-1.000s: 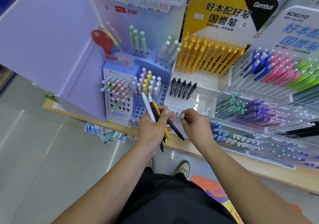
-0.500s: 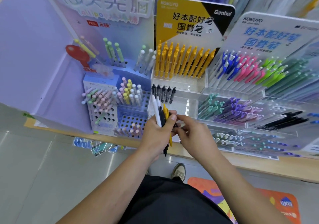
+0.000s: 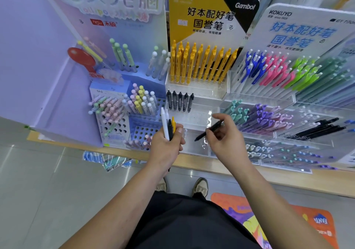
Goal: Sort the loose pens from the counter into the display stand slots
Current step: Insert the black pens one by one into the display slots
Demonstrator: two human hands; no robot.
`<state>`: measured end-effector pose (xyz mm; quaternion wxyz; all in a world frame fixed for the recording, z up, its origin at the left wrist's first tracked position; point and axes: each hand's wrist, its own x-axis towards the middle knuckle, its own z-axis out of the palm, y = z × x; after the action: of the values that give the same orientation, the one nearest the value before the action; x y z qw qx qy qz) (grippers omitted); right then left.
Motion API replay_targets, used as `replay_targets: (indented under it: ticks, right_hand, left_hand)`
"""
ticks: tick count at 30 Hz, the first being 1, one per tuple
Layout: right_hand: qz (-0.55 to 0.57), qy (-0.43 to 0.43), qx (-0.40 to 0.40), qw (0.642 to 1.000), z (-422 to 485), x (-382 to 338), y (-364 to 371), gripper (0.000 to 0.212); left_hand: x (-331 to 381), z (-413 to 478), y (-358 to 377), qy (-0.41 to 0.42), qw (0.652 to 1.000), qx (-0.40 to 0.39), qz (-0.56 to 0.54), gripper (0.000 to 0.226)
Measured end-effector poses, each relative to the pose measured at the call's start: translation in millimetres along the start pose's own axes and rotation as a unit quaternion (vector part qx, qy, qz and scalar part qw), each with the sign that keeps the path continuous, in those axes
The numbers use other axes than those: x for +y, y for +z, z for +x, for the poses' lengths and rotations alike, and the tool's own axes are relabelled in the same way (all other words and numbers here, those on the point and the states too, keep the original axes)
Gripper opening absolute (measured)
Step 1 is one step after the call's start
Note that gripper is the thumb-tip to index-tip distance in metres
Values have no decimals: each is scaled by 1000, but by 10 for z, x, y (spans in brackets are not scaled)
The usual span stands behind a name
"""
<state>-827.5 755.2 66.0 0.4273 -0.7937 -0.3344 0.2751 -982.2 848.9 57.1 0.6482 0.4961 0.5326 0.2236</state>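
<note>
One black pen pinched in my right hand; bundle clamped in my left hand. Risk: loose pinch drops pen off bench.

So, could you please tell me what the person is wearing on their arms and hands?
Nothing shows on either: the left hand and right hand are bare, without gloves, rings or a watch, and both forearms are bare with no sleeve in view.

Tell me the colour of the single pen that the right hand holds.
Black. The slim black plastic pen in the right hand shows best in the head view.
</note>
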Motion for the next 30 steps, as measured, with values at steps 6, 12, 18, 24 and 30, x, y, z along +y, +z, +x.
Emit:
replay_targets:
  ticks: [6, 12, 18, 24, 30]
  right_hand:
    - [-11, -10, -13, 1000, 25, 115, 221, 16]
    - [-180, -78, 3, 981, 59, 221, 392, 12]
    - [-303, -94, -4, 948, 62, 229, 518, 16]
    - [-300, -92, 2, 950, 126, 131, 544, 17]
    - [-338, -61, -52, 938, 245, 174, 646, 14]
  left_hand:
    - [-46, 10, -29, -4, 1000, 0, -13, 10]
    - [-65, 3, -127, -6, 1000, 5, -21, 11]
    - [-54, 9, -192, -12, 1000, -4, -26, 11]
    - [2, 12, -235, -17, 998, -50, -32, 11]
    - [47, 12, -238, -25, 996, -74, -38, 22]
